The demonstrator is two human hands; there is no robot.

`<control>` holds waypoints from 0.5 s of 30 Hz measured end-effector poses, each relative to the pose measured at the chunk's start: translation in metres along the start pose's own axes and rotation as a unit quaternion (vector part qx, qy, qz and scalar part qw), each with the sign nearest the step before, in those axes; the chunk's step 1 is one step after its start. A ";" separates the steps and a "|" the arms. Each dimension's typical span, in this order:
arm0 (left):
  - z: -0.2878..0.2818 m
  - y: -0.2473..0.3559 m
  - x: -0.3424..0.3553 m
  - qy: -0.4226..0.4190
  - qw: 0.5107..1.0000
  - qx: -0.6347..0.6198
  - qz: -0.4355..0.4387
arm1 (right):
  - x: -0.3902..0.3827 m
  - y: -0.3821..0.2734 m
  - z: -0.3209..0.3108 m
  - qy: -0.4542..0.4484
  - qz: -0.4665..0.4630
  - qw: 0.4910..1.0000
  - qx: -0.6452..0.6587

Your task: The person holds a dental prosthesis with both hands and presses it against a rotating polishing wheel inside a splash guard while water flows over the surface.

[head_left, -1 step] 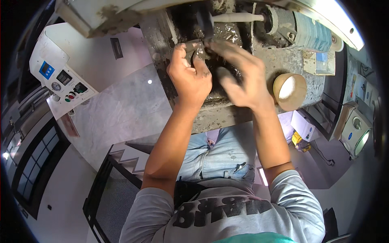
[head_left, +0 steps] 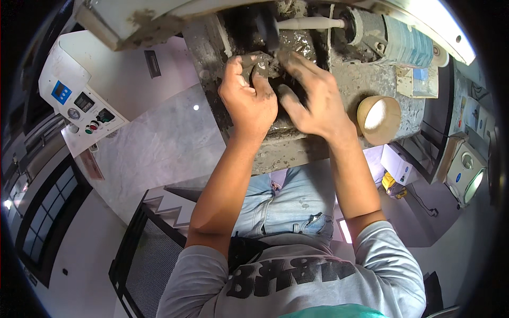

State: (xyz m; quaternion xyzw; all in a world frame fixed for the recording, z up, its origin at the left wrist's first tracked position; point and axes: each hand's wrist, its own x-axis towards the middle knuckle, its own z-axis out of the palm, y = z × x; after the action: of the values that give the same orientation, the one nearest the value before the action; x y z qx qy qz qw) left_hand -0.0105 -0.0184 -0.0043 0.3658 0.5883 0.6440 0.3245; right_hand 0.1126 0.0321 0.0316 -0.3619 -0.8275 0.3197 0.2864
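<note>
My left hand (head_left: 246,95) is curled shut around something small and mud-coated that I cannot make out, just below a dark wheel (head_left: 268,32). My right hand (head_left: 318,106) is open beside it, thumb apart and bent fingers reaching toward that small piece; whether they touch it is unclear. A pale shaft (head_left: 310,24) runs from the wheel to a cylindrical machine housing (head_left: 408,41). Beneath both hands lies a wet, grimy work tray (head_left: 281,135), coated in grey slurry.
A tan bowl (head_left: 392,116) with white contents sits right of my right hand, below a small box (head_left: 416,82). A white control panel (head_left: 79,106) stands left. A pale overhanging cover (head_left: 116,21) edges the top. A white device (head_left: 464,172) is at far right.
My right hand has shifted slightly up, its thumb rising toward my left hand. My left hand stays in nearly the same place.
</note>
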 end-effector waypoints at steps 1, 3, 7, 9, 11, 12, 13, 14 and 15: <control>0.002 -0.001 0.002 0.025 0.999 0.036 -0.003 | 0.000 0.003 0.001 0.005 0.059 0.998 0.001; 0.006 0.000 0.005 0.039 0.997 0.063 -0.012 | 0.002 0.007 0.001 0.034 0.165 0.984 0.059; 0.010 0.001 0.013 0.066 0.993 0.096 -0.023 | 0.012 0.010 0.003 0.066 0.219 0.965 0.128; 0.011 -0.002 0.018 0.088 0.993 0.069 -0.029 | 0.017 0.015 0.007 0.074 0.210 0.971 0.088; 0.013 0.002 0.020 0.098 0.991 0.035 -0.083 | 0.022 0.022 0.009 0.070 0.200 0.973 0.088; 0.014 0.003 0.021 0.110 0.985 0.001 -0.136 | 0.024 0.024 0.009 0.066 0.189 0.976 0.086; 0.013 0.004 0.021 0.109 0.985 0.001 -0.136 | 0.024 0.024 0.009 0.066 0.190 0.976 0.086; 0.012 0.005 0.021 0.111 0.984 -0.019 -0.139 | 0.025 0.024 0.008 0.063 0.182 0.977 0.089; 0.012 0.005 0.021 0.112 0.983 -0.040 -0.141 | 0.025 0.024 0.008 0.059 0.175 0.979 0.091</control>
State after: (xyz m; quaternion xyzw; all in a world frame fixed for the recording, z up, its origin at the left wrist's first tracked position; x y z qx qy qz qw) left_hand -0.0115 0.0054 0.0034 0.1916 0.6404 0.6515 0.3587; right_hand 0.1028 0.0625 0.0151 -0.4919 -0.7004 0.4168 0.3061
